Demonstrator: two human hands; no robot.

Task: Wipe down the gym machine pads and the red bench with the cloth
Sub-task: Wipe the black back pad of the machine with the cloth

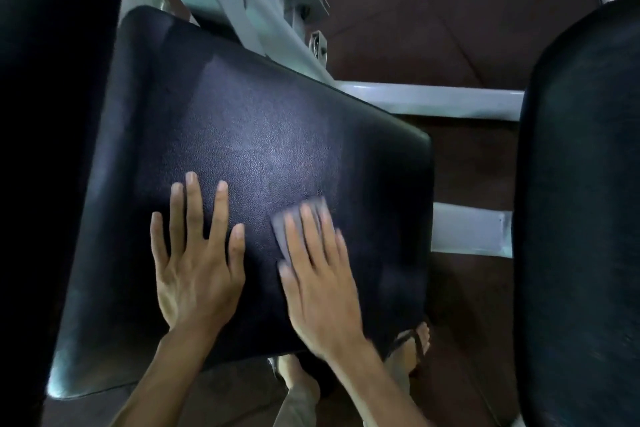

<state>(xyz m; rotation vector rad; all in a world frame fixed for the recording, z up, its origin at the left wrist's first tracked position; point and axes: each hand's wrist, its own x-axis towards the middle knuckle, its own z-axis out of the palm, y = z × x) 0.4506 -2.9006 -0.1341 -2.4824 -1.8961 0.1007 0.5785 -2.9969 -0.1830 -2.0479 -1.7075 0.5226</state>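
A wide black leather machine pad (249,135) fills the middle of the view. My left hand (195,263) lies flat on its near part, fingers spread, holding nothing. My right hand (320,274) presses a small grey cloth (282,230) flat against the pad; the hand is blurred and hides most of the cloth. No red bench is in view.
A second black pad (581,201) stands at the right and a dark pad (52,114) at the far left. The machine's grey steel frame (426,100) runs behind and between the pads. My sandalled feet (412,347) stand on the dark brown floor (450,10).
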